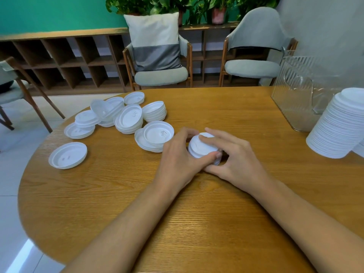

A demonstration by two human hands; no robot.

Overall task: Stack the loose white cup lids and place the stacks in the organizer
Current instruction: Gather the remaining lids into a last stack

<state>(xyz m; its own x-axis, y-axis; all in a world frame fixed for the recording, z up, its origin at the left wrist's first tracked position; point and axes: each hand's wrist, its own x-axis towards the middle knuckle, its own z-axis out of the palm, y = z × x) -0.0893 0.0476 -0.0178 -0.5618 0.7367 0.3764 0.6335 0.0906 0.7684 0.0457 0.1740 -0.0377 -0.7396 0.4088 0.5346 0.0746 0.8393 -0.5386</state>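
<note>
A short stack of white cup lids [201, 147] sits at the middle of the round wooden table [197, 213]. My left hand [177, 158] grips its left side, thumb along the near rim. My right hand [234, 158] holds its right side, a finger lying across the top lid. Several loose white lids [126, 119] lie scattered and partly piled at the back left, and one single lid [68, 155] lies apart near the left edge. A tall, leaning stack of lids [338, 127] stands at the right. The clear ribbed organizer [297, 95] stands behind it.
The table's curved edge runs along the left and near side, with tiled floor [17, 154] beyond. Two grey chairs [161, 75] stand behind the table, one holding a cushion, in front of a low wooden shelf unit [59, 56]. Another chair is at far left.
</note>
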